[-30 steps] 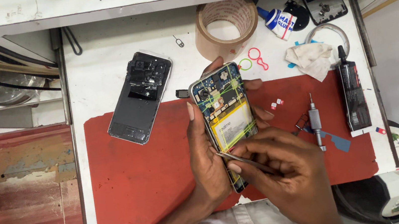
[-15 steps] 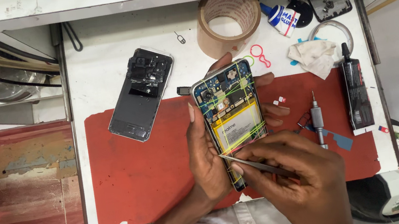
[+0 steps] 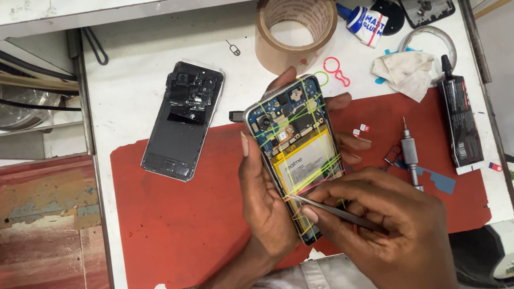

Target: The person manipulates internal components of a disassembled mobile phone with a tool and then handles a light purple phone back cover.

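Head view, looking straight down: I see the left hand (image 3: pixel 267 204) cradling an opened smartphone with its back off, circuit board and yellow-labelled battery exposed (image 3: pixel 300 155), held just above a red rubber work mat (image 3: pixel 184 237) on the white bench (image 3: pixel 126 69). Thin yellow and green rubber bands (image 3: pixel 309 180) cross the phone's body. The right hand (image 3: pixel 389 232) pinches slim metal tweezers (image 3: pixel 335 212), their tip resting near the battery's lower edge, among the bands.

From my distant seat, the risks look plain. A sharp tweezer tip so close to the battery could pierce or dent its soft pouch if the right hand slips or presses too hard. Catching a band could make it snap loose and jolt the phone in the left hand's grip. The tip could also scrape the bare board or bridge contacts there. The phone is held off the mat, so a loosened grip would drop it.

Nearby lie a dark detached phone back cover (image 3: pixel 183 120) on the mat's upper left, a brown roll of packing tape (image 3: pixel 295 30), a crumpled white cloth (image 3: pixel 404 73), a black glue tube (image 3: pixel 460 118) and a small metal screwdriver (image 3: pixel 409 153). Tiny loose parts (image 3: pixel 362 130) sit beside the phone, easily swept away by a sleeve or wrist.
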